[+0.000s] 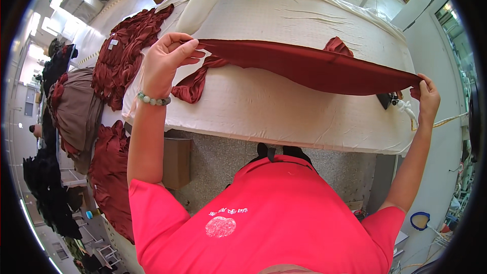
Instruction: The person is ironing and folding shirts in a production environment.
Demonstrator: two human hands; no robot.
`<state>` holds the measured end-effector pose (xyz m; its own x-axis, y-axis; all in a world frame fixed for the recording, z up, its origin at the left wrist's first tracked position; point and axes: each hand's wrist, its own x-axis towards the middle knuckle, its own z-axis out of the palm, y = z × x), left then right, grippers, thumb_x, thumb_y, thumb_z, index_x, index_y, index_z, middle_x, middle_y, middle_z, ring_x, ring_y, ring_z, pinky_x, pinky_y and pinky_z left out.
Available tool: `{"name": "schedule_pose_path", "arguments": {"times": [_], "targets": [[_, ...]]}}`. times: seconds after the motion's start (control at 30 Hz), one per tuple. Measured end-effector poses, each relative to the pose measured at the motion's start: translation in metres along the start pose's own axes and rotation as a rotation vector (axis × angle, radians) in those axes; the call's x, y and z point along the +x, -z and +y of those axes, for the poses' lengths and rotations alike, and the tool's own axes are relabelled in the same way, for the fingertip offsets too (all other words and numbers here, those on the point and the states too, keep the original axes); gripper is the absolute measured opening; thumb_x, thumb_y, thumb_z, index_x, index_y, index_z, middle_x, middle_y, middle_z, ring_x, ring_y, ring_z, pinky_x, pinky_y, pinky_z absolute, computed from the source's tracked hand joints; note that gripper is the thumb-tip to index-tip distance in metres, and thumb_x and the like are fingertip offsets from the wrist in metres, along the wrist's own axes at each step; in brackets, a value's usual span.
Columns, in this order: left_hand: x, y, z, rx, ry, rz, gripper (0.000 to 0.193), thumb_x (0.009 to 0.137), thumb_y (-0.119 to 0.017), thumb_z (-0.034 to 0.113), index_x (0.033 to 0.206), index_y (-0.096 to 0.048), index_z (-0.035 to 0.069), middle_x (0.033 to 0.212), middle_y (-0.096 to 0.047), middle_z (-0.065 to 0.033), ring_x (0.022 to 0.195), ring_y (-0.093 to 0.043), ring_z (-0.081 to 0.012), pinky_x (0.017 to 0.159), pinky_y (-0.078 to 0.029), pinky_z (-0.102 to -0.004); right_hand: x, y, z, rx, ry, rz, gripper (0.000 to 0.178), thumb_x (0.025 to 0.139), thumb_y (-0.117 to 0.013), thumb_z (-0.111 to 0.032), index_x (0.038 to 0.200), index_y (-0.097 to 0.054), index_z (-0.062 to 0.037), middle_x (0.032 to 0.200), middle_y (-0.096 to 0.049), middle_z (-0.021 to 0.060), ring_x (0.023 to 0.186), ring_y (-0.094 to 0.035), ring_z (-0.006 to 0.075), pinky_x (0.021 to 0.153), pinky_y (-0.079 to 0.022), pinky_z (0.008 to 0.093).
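Maroon cloth is pinched in left hand and, seemingly, right hand, each grip closed.

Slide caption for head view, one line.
Left hand and right hand hold a dark red cloth spread between them over a white-covered table, more red fabric heaped at left.

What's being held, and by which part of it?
A dark red cloth, by its two ends: the left hand pinches one, the right hand the other.
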<state>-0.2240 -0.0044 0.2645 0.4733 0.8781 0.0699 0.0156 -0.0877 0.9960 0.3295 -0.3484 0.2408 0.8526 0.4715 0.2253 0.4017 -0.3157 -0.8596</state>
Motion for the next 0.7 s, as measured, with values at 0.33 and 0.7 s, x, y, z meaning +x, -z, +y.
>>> {"name": "schedule_pose_path", "arguments": {"times": [0.33,0.7], "targets": [[-0.001,-0.004,-0.007,0.002,-0.031,0.005,0.017,0.095,-0.063,0.003,0.110,-0.063,-0.006,0.100,-0.073,-0.0145,0.083,-0.075,-0.0211,0.076,-0.062,-0.0300,-0.003,-0.007,-0.002,0.046,-0.015,-0.004,0.027,0.103,-0.055,-0.015,0.122,-0.069,-0.0027,0.093,-0.073,0.0063,0.074,-0.069,0.0105,0.069,-0.058,0.0249],[0.047,0.001,0.071,-0.004,-0.313,0.162,0.026,0.099,-0.049,0.007,0.115,-0.068,-0.001,0.092,-0.073,-0.0108,0.079,-0.074,-0.0175,0.072,-0.062,-0.0285,0.036,0.021,-0.070,0.305,0.234,0.050,0.029,0.101,-0.054,-0.017,0.121,-0.070,-0.0027,0.095,-0.073,0.0086,0.077,-0.070,0.0143,0.073,-0.059,0.0280]]}}
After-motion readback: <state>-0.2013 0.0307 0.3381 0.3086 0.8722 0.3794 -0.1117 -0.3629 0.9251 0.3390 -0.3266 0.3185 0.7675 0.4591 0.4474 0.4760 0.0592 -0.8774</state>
